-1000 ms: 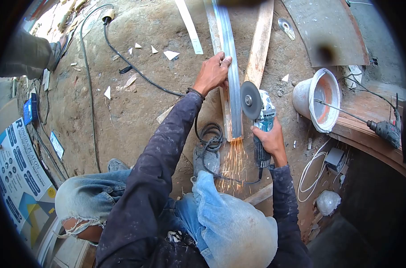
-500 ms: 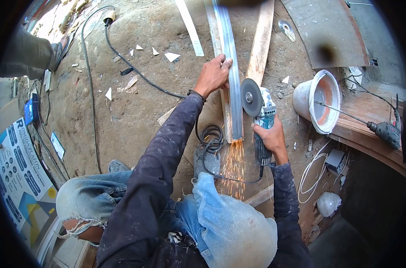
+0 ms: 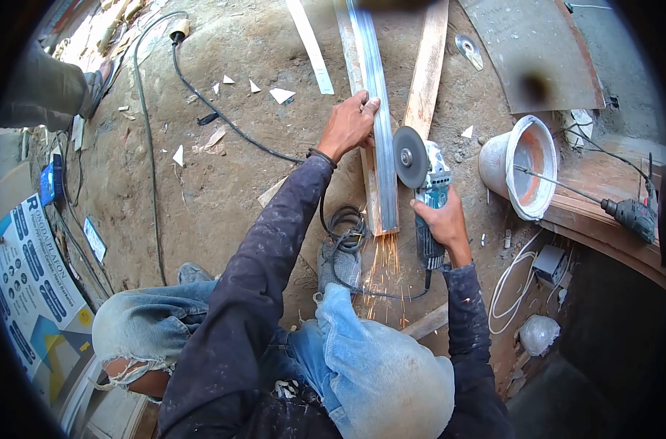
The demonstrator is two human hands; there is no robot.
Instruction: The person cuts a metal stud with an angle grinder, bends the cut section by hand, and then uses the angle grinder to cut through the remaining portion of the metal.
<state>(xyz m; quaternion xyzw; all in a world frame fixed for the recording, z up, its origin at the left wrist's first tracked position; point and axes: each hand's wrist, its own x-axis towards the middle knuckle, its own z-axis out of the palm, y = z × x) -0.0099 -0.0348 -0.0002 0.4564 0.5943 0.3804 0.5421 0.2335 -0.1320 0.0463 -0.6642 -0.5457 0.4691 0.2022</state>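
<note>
My left hand (image 3: 350,126) is closed on a bundle of long metal profiles (image 3: 382,157), steadying it on top of a wooden plank (image 3: 367,172). My right hand (image 3: 443,223) grips an angle grinder (image 3: 432,197) by its body. The grinder's dark cutting disc (image 3: 411,156) overlaps the right edge of the profiles in this view. Orange sparks (image 3: 384,267) stream from the near end of the profiles down toward my shoe (image 3: 339,267). The grinder's cord (image 3: 391,295) leaves its lower end and loops leftward to a coil (image 3: 345,228).
A second plank (image 3: 426,73) lies right of the profiles. The white bucket (image 3: 498,167) on the right has a mixing rod in it, attached to a drill (image 3: 631,218). Another person's leg (image 3: 47,88) stands at upper left. Loose discs, scraps and a black cable (image 3: 238,133) lie on the ground.
The grinder and my right hand have shifted very slightly left. The spark stream is thinner than before. My left hand stays on the profiles.
</note>
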